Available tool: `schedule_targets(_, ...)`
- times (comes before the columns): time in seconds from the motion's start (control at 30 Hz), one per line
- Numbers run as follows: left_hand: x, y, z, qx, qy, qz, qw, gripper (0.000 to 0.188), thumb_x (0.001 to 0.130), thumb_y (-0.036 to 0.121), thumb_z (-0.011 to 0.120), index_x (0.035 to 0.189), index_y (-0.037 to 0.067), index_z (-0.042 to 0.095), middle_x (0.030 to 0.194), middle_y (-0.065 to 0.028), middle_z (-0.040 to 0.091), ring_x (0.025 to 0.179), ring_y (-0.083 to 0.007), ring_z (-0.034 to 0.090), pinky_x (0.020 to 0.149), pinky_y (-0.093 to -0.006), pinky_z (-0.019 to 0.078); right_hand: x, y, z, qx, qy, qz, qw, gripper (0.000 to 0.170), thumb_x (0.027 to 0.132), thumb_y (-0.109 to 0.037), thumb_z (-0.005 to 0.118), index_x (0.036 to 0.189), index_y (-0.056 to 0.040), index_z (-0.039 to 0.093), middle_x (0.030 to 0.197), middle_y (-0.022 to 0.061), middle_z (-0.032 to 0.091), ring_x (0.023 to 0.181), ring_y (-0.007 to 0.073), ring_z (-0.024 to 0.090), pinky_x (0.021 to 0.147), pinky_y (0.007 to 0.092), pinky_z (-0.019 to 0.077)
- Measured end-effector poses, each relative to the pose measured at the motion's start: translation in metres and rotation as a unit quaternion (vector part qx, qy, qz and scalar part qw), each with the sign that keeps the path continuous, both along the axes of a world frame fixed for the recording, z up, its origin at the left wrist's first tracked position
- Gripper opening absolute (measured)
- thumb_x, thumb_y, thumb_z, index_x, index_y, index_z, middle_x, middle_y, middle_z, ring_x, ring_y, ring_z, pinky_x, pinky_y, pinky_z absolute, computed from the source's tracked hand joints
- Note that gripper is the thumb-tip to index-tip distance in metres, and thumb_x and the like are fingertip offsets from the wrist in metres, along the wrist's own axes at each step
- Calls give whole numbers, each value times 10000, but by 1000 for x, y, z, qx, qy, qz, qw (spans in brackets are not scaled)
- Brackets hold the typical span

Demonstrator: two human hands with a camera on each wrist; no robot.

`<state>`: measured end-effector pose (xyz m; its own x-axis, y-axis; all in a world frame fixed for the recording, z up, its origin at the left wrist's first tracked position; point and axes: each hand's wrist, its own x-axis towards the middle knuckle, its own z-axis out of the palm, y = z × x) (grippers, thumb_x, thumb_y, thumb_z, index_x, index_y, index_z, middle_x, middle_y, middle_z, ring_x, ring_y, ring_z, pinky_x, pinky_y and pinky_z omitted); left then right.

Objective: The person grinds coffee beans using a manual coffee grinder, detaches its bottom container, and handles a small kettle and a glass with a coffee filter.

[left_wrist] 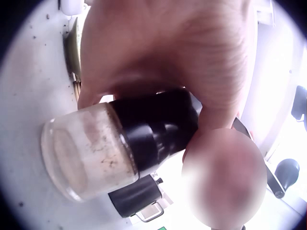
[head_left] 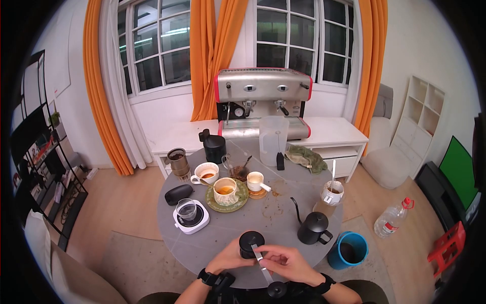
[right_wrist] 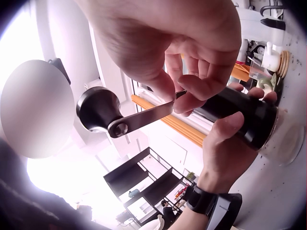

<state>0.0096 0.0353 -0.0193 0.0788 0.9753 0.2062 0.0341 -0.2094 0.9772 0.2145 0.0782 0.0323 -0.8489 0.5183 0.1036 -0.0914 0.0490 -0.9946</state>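
From where I stand, the hand grinder (head_left: 251, 239) is held over the near side of the counter (head_left: 273, 228). Left hand (head_left: 228, 257): fingers clamped round its black body (left_wrist: 153, 129). Right hand (head_left: 289, 264): fingers pinching the metal crank (right_wrist: 146, 117). Expected handling — moderately heavy, rigid, smooth enough to slip; the glass jar (left_wrist: 86, 153) below looks fragile. Recommended hold — the body for steadiness, the crank's knob (right_wrist: 98, 108) for leverage.

A hand grinder (head_left: 248, 238) stands lid up over the near part of the table (head_left: 212, 243). Its body (left_wrist: 156, 129) is glossy black, above a clear jar (left_wrist: 86, 153) with brown specks near the join. A flat silver crank (right_wrist: 146, 118) runs from the lid's middle toward the person, ending in a rounded black knob (right_wrist: 97, 109).
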Motion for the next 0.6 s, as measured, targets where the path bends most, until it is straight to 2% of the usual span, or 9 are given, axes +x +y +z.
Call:
schedule_targets(0.07,2,-6,2,-56,3,-25,998,518,656,-27,770,1107,49,528,1041,-52,629,964,-144,587,865,-303,485,3,1,-4,-25,2,-14,1000,309,948,-69,569,1255,-60,537,844,20,641,693,47,559,619,190,448)
schedule_targets(0.13,0,-4,-4,-59,19,-28,998,510,652,-21,776,1094,48,532,1029,-55,633,954,-140,588,854,-300,490,7,5,-15,-82,18,-92,992,449,902,-38,612,1321,-51,453,885,43,636,701,67,580,630,208,473)
schedule_targets(0.17,1,-3,-7,-60,34,-33,997,502,649,-16,783,1081,47,536,1018,-57,637,944,-137,588,844,-298,494,7,9,-25,-83,17,-91,992,449,902,-38,612,1321,-51,453,885,43,636,701,67,580,630,208,473)
schedule_targets(0.23,2,-2,-12,-64,9,-28,998,479,654,-13,783,1062,47,540,1002,-56,639,934,-136,588,834,-298,497,8,18,-51,57,-89,-125,986,588,808,-46,687,1328,-32,412,996,84,613,739,113,603,669,257,500)
schedule_targets(0.27,4,-1,-12,-67,-14,-24,997,456,659,-10,783,1043,48,544,986,-56,641,923,-135,588,824,-299,501,8,21,-61,57,-91,-129,986,588,808,-46,687,1328,-32,412,996,84,613,739,113,603,669,257,500)
schedule_targets(0.33,7,1,-11,-48,-23,-19,998,409,651,15,786,1001,47,577,954,-31,647,888,-118,595,812,-287,498,1,26,-75,152,-160,-53,974,653,708,-89,747,1278,-11,438,1054,100,573,772,153,603,707,292,504)
schedule_targets(0.37,8,1,-10,-30,-33,-8,999,363,644,41,790,959,45,609,921,-7,654,852,-101,601,800,-276,495,-4,29,-78,151,-160,-55,974,653,708,-89,747,1278,-11,438,1054,100,573,772,153,603,707,292,504)
schedule_targets(0.43,7,2,-9,-25,-38,-15,999,360,644,45,797,949,47,606,914,-7,650,852,-102,600,800,-277,494,-16,35,-81,228,-141,-11,963,717,650,-161,799,1260,-21,448,1056,92,549,776,166,585,721,314,500)
schedule_targets(0.6,-1,0,-1,-15,-37,-27,999,357,648,46,803,939,50,596,900,-13,642,851,-106,596,801,-281,492,-37,51,-89,124,-149,53,980,770,609,-208,827,1258,-22,457,939,80,554,755,157,553,723,310,493)
